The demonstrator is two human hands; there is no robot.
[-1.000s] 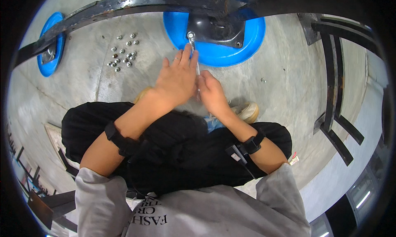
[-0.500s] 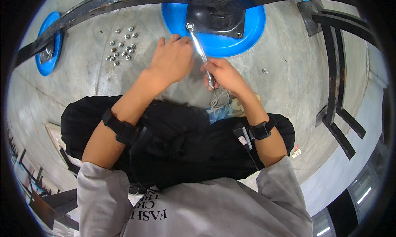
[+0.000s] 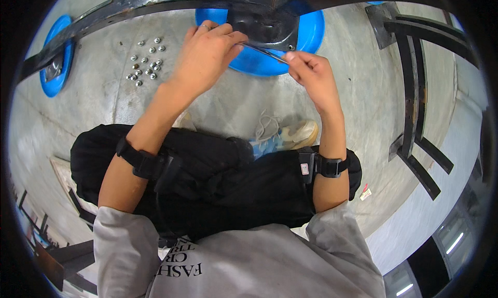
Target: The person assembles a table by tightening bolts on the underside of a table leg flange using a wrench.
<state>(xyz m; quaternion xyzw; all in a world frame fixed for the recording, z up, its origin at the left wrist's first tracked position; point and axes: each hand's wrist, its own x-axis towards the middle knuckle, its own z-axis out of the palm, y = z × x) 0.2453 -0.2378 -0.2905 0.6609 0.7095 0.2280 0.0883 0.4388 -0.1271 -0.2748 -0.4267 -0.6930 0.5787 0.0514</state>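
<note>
A shiny combination wrench (image 3: pixel 265 52) slants across the front of a black metal plate (image 3: pixel 259 26) that rests on a blue round dish-shaped piece (image 3: pixel 257 67). My right hand (image 3: pixel 315 77) pinches the wrench's near right end between thumb and fingers. At the plate's left front corner, my left hand (image 3: pixel 207 54) has its fingers closed over the wrench's other end, hiding that end and whatever it sits on. A bolt hole (image 3: pixel 291 47) shows at the plate's right front corner.
Several shiny domed nuts (image 3: pixel 149 71) lie scattered on the concrete floor at left. A long black beam (image 3: pixel 129 6) arches across the top. Another blue dish (image 3: pixel 54 85) stands at far left. Black metal frames (image 3: pixel 412 85) lie at right. My shoe (image 3: pixel 298 135) is below the hands.
The wrench's handle end has swung right and away from me with my right hand. My left hand has moved onto the wrench's head, covering it. The view has shifted slightly.
</note>
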